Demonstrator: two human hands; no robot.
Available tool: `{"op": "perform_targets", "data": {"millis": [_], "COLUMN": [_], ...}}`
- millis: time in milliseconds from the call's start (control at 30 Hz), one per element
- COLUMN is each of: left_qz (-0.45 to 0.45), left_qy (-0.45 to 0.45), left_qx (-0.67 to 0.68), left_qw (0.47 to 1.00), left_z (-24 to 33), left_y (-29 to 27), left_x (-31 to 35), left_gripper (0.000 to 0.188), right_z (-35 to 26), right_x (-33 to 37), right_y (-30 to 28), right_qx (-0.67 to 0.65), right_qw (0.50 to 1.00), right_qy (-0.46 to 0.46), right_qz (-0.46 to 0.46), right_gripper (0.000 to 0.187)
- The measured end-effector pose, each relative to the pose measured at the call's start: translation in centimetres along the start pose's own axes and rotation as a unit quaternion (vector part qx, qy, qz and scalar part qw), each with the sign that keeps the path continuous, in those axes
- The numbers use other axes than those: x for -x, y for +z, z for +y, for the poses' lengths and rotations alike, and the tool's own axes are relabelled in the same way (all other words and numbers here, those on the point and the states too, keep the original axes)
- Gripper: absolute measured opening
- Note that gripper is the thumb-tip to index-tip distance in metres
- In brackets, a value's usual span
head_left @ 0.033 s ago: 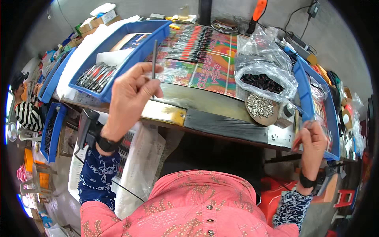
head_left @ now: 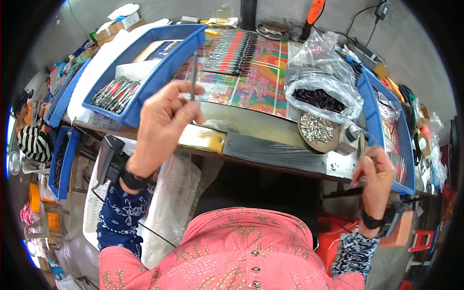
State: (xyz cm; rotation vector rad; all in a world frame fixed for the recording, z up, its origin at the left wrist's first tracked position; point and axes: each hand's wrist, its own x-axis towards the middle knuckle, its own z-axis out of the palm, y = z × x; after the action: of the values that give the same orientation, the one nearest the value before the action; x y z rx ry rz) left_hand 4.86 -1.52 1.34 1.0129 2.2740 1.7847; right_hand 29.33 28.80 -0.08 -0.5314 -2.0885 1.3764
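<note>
A slim grey rod (head_left: 194,72) stands nearly upright in the pinch of my left hand (head_left: 166,121), above the bench's front edge and right of a blue tray (head_left: 137,104). That tray holds a heap of slender silver, black and red pen-like pieces (head_left: 116,94). At the bench's right front corner, my right hand (head_left: 378,174) is closed, thumb against fingers. Something small and reddish shows at its fingertips, too blurred to name. Beyond that hand sits a round dish of small silver metal parts (head_left: 316,129), beside a plastic bag of small dark parts (head_left: 319,99).
Similar black-and-red pieces (head_left: 229,53) lie in a neat row on a colourful printed sheet (head_left: 268,79). A small bottle (head_left: 349,137) stands by the dish. Another blue tray (head_left: 403,179) borders the right side. A red stool (head_left: 333,237) is below. Far left, a person in stripes (head_left: 36,142) sits.
My left hand has shifted slightly right with the rod, against the bench. My right hand has moved a little left. Both hands stay closed.
</note>
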Motion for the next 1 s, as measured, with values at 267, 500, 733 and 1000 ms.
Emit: {"op": "perform_targets", "data": {"millis": [267, 500, 733, 1000], "left_qz": [-0.044, -0.118, -0.19, -0.184], "left_qy": [0.092, -0.021, -0.055, -0.137], "left_qx": [0.007, 0.104, 0.149, 0.29], "left_qw": [0.995, 0.987, 0.969, 0.929], "left_z": [0.1, 0.8, 1.0, 1.0], "left_y": [6.7, 10.0, 11.0, 11.7], "left_x": [2.5, 4.4, 5.5, 6.1], "left_gripper": [0.011, 0.017, 0.01, 0.009], "right_z": [1.4, 0.6, -0.4, -0.4], "right_x": [1.8, 2.8, 4.1, 4.9], "right_y": [4.7, 6.2, 8.1, 9.2], "right_qx": [-0.213, -0.225, -0.198, -0.197], "right_qw": [0.956, 0.948, 0.96, 0.964], "right_qy": [0.145, 0.128, 0.056, 0.029], "right_qz": [-0.143, -0.183, -0.189, -0.175], "right_gripper": [0.019, 0.034, 0.04, 0.045]}}
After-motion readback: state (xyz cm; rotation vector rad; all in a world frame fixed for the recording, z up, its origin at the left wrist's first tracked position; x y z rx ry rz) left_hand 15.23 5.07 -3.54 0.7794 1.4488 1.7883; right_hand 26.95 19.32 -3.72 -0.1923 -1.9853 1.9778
